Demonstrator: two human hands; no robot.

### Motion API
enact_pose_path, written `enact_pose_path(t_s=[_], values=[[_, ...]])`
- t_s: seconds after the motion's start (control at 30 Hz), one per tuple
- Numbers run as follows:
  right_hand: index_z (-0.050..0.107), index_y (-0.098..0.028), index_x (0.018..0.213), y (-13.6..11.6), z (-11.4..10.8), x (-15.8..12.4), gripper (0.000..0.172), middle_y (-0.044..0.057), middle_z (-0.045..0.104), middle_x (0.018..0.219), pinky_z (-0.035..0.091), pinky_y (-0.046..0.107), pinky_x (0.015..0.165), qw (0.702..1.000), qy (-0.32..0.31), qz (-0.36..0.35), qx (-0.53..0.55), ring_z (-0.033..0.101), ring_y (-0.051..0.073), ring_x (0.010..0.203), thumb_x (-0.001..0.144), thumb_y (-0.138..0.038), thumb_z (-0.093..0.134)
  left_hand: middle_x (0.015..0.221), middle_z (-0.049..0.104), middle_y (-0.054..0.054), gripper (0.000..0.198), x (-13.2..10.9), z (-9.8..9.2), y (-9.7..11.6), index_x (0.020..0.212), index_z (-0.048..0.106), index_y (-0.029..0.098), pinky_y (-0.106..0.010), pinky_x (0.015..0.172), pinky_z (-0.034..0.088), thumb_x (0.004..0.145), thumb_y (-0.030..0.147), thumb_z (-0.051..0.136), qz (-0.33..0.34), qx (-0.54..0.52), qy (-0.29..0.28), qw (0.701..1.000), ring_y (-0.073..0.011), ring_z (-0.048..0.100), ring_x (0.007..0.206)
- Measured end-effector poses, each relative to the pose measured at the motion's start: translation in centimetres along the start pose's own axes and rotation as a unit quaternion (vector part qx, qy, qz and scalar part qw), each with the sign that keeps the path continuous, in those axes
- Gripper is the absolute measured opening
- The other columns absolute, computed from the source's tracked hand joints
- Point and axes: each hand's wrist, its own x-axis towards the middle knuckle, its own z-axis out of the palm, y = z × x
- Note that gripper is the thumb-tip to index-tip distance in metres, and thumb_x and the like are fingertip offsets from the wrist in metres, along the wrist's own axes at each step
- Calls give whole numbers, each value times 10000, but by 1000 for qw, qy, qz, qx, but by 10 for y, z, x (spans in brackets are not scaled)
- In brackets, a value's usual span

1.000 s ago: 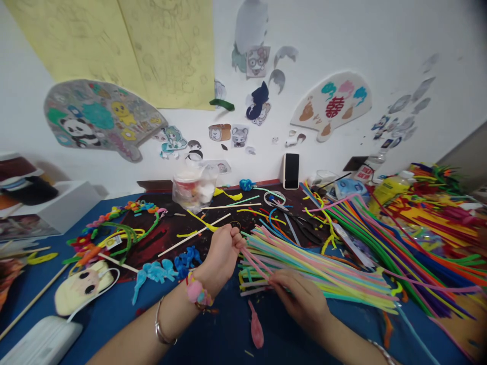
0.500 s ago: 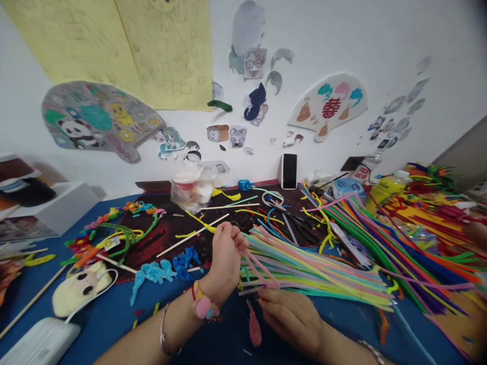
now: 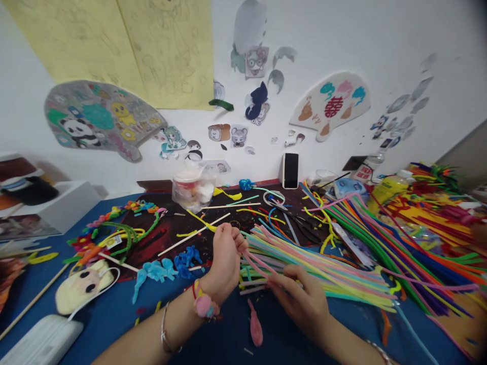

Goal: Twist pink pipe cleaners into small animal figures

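Two hands (image 3: pixel 227 261) (image 3: pixel 300 296) pinch pink pipe cleaner (image 3: pixel 257 264) beside bundle (image 3: pixel 323 274).

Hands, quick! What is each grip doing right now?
Left hand: closed, holding a pink pipe cleaner.
Right hand: partly closed beside that pipe cleaner; cannot tell if it is holding it.

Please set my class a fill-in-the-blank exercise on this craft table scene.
1. The pink pom-pom bracelet is on the person's ____ wrist.
2. The right hand touches a bundle of pastel ____.
3. The phone stands ____ by the wall.
4. The twisted figures left of the bracelet are ____.

Answers: left; pipe cleaners; upright; blue.
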Motion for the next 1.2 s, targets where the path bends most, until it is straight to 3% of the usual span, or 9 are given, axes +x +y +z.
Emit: enact_pose_path(t_s=[0.37,0.6,0.73,0.93,1.2], values=[[611,-179,838,1,0,2,67,46,595,758,476,217,565,999,-32,17,13,585,126,647,837,-202,548,532,234,96,210,1,-1,-1,651,301,198,-197,405,168,783,118,444,-14,5,-4,1000,-48,217,397],[632,-194,972,4,1,-1,160,53,600,795,471,218,546,999,-33,-6,-19,590,129,651,829,-211,562,530,235,100,216,1,-2,-1,658,298,203,-196,400,178,783,144,464,-28,13,4,1000,-47,223,388],[637,-194,913,5,-1,0,121,49,618,788,480,214,585,1000,-30,2,-3,601,122,659,841,-185,540,525,221,100,221,2,-2,-1,647,288,204,-197,394,168,781,138,451,-32,15,7,999,-46,211,383],[585,-184,826,2,-2,2,59,6,643,663,461,225,542,996,-75,15,51,607,120,573,853,-214,543,526,223,94,220,4,-3,-2,635,278,200,-197,393,161,763,83,414,-31,11,11,999,-44,207,386],[559,-170,854,-7,-1,-2,69,32,673,748,516,240,639,992,-69,-54,89,642,136,673,836,-107,538,518,229,101,216,5,-6,-10,638,286,199,-189,391,152,752,109,445,-19,15,15,1000,-37,204,374]])
